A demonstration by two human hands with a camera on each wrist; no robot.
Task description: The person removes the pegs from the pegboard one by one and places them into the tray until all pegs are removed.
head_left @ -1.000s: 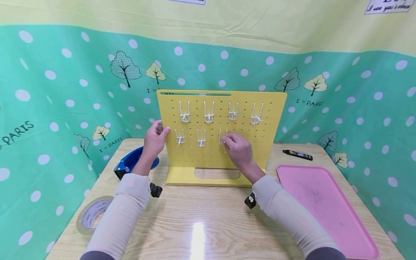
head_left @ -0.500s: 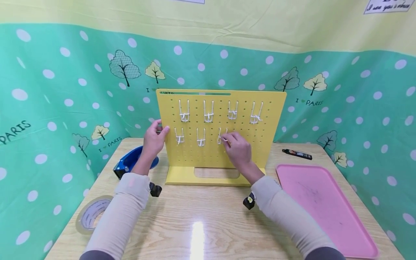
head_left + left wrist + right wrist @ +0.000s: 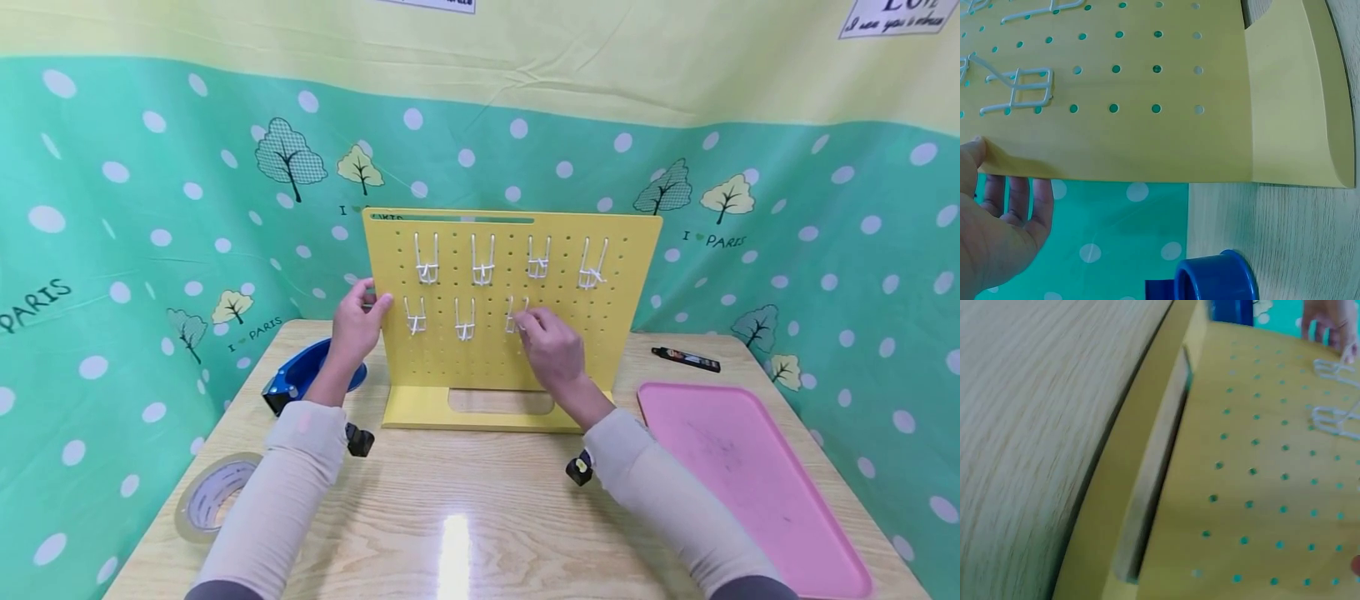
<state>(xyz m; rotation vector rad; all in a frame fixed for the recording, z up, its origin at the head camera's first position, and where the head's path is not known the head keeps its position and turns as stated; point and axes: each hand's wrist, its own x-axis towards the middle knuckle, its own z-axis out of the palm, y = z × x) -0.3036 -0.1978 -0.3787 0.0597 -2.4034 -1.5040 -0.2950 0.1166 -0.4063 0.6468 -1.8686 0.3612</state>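
Note:
A yellow pegboard (image 3: 442,358) stands upright on its base, with white wire hooks in two rows. My left hand (image 3: 357,323) grips its left edge; in the left wrist view the thumb lies on the front face and the fingers are behind the edge. At the right end of the lower row, my right hand (image 3: 553,346) pinches a white wire hook (image 3: 510,321), whose right side is partly covered by the fingers. Beside it hangs another wire hook (image 3: 465,321). The right wrist view shows only a fingertip (image 3: 1355,565) of that hand at its edge.
A blue tape dispenser (image 3: 300,375) lies behind the left forearm, and a roll of clear tape (image 3: 197,508) is at the front left. On the right are a pink tray (image 3: 735,467) and a black marker (image 3: 686,358). A patterned curtain surrounds the wooden table (image 3: 420,517).
My right hand has made small movements with the wire hook, which shifted slightly left and then back right. The left hand keeps its hold on the pegboard's edge.

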